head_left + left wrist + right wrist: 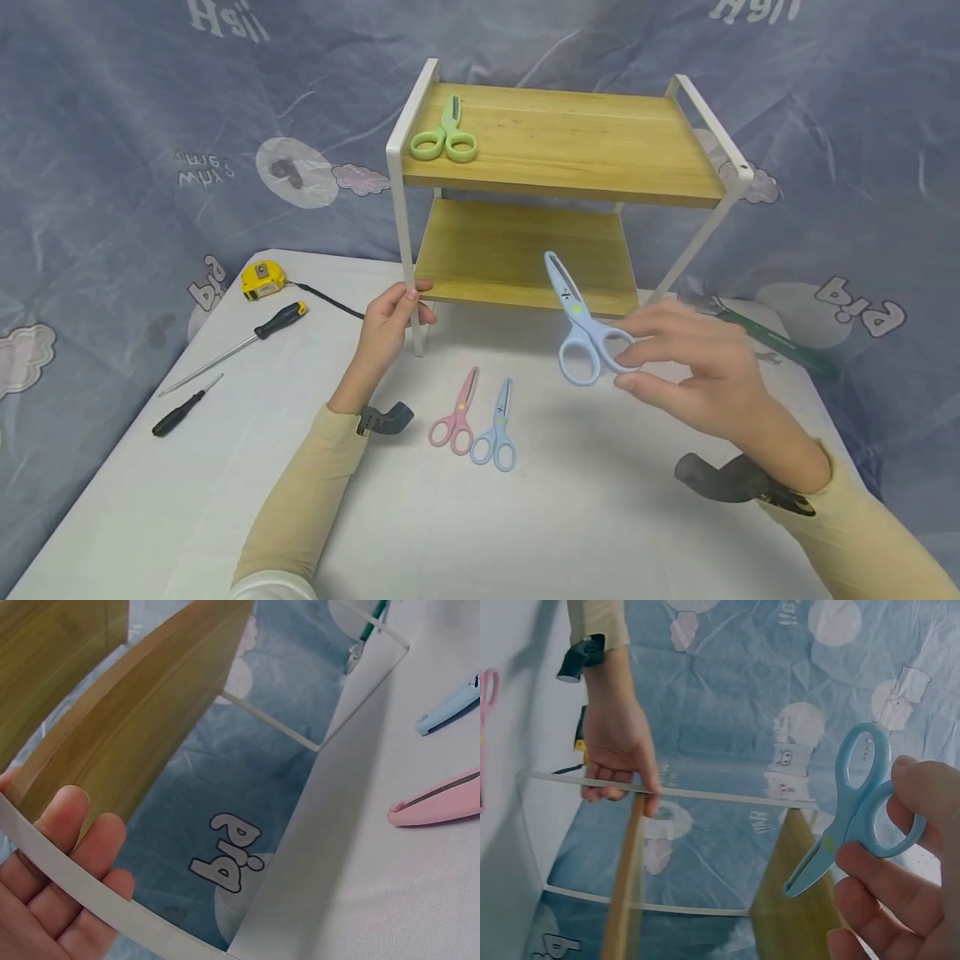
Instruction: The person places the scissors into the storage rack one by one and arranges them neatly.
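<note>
My right hand [697, 358] holds light-blue scissors [577, 312] in the air before the two-tier rack [570, 142], pinching one finger loop, blades pointing up and away. In the right wrist view the thumb and fingers meet at that loop of the scissors [847, 817]. My left hand [386, 327] grips the rack's white front left leg [112, 904] beside the lower shelf [517, 250]. Green scissors [450, 127] lie on the left end of the top shelf. On the table, pink scissors [461, 408] lie beside a second light-blue pair [500, 417].
At the table's left are a yellow tape measure [262, 280], a long screwdriver [281, 320] and a short screwdriver [180, 414]. A green-handled tool [780, 340] lies behind my right hand. Blue-grey cloth [112, 167] hangs around the white table [600, 517].
</note>
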Motion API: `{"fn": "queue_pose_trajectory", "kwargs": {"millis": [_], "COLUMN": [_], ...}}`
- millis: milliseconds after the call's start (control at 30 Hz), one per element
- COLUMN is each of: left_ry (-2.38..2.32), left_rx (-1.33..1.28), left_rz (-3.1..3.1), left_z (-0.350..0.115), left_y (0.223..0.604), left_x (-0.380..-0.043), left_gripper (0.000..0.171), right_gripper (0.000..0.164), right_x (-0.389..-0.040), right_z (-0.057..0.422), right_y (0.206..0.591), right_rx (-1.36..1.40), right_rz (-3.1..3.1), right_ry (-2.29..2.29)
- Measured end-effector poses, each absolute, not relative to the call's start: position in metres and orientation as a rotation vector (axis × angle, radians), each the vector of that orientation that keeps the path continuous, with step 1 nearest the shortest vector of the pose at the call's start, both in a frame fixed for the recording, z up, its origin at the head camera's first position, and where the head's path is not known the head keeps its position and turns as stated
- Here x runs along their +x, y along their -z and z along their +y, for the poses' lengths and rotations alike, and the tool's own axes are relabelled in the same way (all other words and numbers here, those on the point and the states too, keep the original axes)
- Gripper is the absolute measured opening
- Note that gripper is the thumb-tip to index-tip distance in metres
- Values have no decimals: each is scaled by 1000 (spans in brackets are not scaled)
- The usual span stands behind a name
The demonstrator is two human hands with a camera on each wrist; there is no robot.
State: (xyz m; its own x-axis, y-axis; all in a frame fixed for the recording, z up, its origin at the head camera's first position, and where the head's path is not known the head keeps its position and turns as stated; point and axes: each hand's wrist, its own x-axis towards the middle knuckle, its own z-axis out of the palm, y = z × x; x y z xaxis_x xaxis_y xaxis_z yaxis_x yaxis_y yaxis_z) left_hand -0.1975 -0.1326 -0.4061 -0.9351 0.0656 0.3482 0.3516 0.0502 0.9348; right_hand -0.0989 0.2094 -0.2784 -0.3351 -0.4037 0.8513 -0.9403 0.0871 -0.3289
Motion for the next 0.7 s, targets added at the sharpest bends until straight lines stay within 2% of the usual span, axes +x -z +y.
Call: {"fn": "queue_pose_trajectory", "kwargs": {"millis": [233, 467, 700], "left_ry": [1980, 1992, 1982], "left_rx": [-438, -425, -431], "left_rz": [-2104, -2105, -2107], "left_z": [-133, -132, -130], "left_y": [406, 405, 405], "left_x": [-197, -197, -197], "left_gripper": [33, 33, 33], "right_gripper": [40, 41, 55], "right_x": [-106, -117, -136], "right_z": [189, 175, 163], "right_y": [245, 221, 204], "right_rx": [1314, 1244, 1108], "right_rz": [-1604, -1666, -1756], "right_ry": [-1258, -1197, -1204]}}
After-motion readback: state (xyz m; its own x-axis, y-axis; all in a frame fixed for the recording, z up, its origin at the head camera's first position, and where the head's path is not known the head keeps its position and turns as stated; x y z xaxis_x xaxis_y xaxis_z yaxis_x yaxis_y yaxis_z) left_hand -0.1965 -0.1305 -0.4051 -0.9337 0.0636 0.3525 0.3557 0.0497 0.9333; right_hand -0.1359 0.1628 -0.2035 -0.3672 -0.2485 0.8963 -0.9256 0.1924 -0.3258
